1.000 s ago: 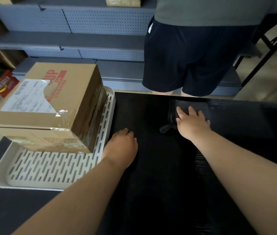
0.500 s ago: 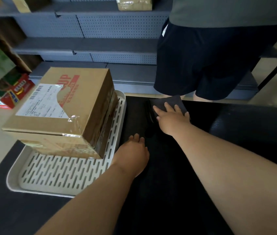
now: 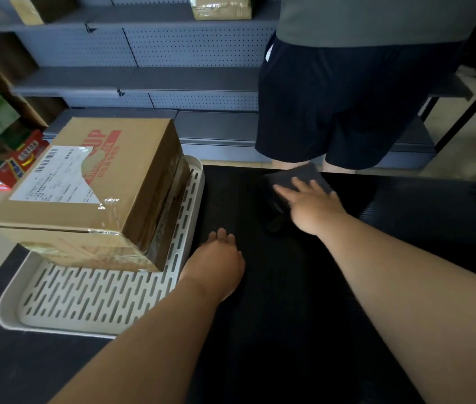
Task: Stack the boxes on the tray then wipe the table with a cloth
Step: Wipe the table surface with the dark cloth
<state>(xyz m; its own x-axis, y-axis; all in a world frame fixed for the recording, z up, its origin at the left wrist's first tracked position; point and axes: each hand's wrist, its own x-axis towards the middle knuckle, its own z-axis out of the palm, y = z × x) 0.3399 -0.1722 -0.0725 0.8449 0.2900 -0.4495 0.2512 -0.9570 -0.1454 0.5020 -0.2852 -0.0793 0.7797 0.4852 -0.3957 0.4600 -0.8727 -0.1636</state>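
Stacking looks done to me: two boxes point(image 3: 91, 185) sit one on the other on the far half of the tray point(image 3: 91, 298), well to the left of both hands, so this is the wiping part. The cloth point(image 3: 304, 177) is right under the right hand point(image 3: 312, 205), at the far edge of the bench point(image 3: 289, 316). Right fingers point(image 3: 301, 183) are spread and flat, pressing down on the cloth rather than pinching it, and a good bit of cloth pokes out past the fingertips toward the far edge, plus a darker bit off the thumb side. It's dark on a dark bench, so I can't tell its exact outline or which way its long side runs. Left hand point(image 3: 216, 258) rests palm down with fingers together, empty, just beside the tray's near right rim and well short of the cloth. So the right hand is clearly the one to do the next swipe, and I'd guess most of the unwiped bench lies nearer than and to the right of those fingers. Someone in dark shorts point(image 3: 341, 106) is standing just past the far edge.
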